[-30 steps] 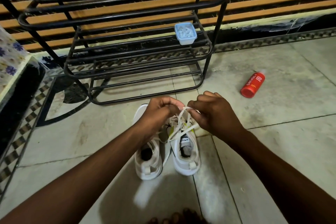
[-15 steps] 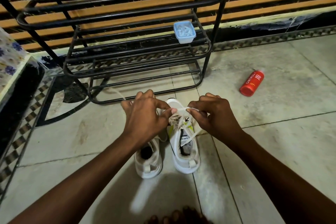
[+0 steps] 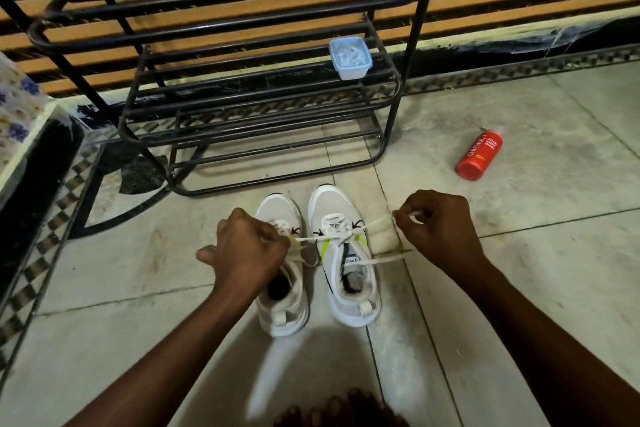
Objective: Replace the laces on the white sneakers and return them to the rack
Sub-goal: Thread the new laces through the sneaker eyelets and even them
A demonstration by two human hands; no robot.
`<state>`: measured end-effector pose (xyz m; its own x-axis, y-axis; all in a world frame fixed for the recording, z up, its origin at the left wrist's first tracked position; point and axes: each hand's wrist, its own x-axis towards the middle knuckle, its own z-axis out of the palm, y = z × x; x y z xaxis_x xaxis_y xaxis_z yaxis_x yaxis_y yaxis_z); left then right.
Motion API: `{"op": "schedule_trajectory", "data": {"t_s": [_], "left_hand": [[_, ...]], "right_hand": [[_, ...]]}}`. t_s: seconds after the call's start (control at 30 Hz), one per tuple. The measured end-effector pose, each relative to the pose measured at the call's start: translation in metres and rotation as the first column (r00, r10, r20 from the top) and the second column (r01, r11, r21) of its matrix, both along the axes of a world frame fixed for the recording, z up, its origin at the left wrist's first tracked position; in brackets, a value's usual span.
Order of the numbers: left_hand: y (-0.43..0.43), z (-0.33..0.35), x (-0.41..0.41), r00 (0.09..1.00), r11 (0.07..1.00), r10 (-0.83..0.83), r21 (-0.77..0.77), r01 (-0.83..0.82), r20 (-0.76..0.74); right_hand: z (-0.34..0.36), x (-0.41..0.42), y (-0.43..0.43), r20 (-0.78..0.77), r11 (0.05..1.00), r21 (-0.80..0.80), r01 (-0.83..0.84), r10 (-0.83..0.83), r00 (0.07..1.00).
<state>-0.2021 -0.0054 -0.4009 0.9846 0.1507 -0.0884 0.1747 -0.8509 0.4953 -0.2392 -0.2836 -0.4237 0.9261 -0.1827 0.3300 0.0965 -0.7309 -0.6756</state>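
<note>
While taut between two hands (image 3: 247,253) (image 3: 436,229), one lace (image 3: 341,235); two sneakers (image 3: 277,208) (image 3: 332,204).

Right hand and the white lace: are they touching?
Touching. The head view shows the right hand pinching the lace, which runs taut from it to the sneaker.

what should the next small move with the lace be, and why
Probably a short outward pull with both hands to seat the crossing snug. The left hand and right hand each pinch the lace, stretched sideways across the right-side sneaker, with a looser strand trailing to the right hand. The sneaker stands on the floor, not yet on the rack.
</note>
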Motion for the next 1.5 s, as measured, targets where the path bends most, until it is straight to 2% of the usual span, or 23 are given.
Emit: {"op": "schedule_trajectory", "data": {"t_s": [0.13,0.37,0.57,1.2,1.5], "left_hand": [[0.012,-0.015,0.004,0.999,0.999,0.033,0.031,-0.033,0.002],[0.02,-0.032,0.003,0.991,0.969,-0.066,0.244,0.035,0.12],[0.029,-0.033,0.0,0.971,0.951,-0.13,0.304,0.064,0.202],[0.029,-0.032,-0.002,0.975,0.903,-0.15,0.425,0.066,0.167],[0.029,-0.032,-0.004,0.974,0.912,-0.147,0.405,0.065,0.175]], "right_hand": [[-0.005,-0.008,-0.009,-0.087,0.995,-0.024,0.1,-0.102,0.991],[-0.022,-0.014,-0.009,-0.213,0.983,-0.133,0.123,-0.15,0.965],[-0.036,-0.02,-0.007,-0.288,0.98,-0.155,0.124,-0.165,0.943],[-0.042,-0.023,-0.003,-0.286,0.971,-0.153,0.184,-0.222,0.932],[-0.043,-0.022,-0.004,-0.291,0.971,-0.162,0.176,-0.218,0.932]]}}
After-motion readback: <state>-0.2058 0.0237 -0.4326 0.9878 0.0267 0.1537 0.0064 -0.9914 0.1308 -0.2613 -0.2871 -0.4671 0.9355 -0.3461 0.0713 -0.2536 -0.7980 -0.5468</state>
